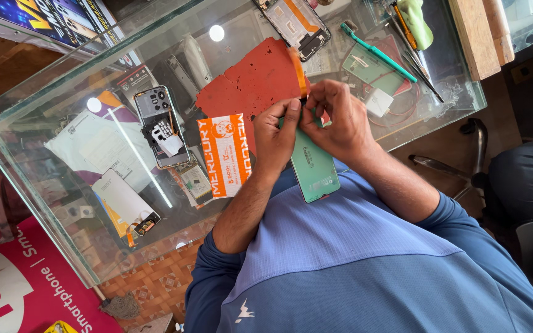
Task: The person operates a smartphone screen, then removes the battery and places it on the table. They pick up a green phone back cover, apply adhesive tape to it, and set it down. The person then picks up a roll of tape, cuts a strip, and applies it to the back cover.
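Both hands grip the top end of a green phone [313, 166]: left hand [274, 139] and right hand [335, 120] pinched together on it, above the glass counter [44, 154], beside an orange packet [225, 154].

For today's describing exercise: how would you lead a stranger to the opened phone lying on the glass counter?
Start at the glass counter and go to the orange-and-white packet beside the left hand. Just past its far side lies the opened phone, back off, its inner parts showing, unlike the mint-green phone in the hands.
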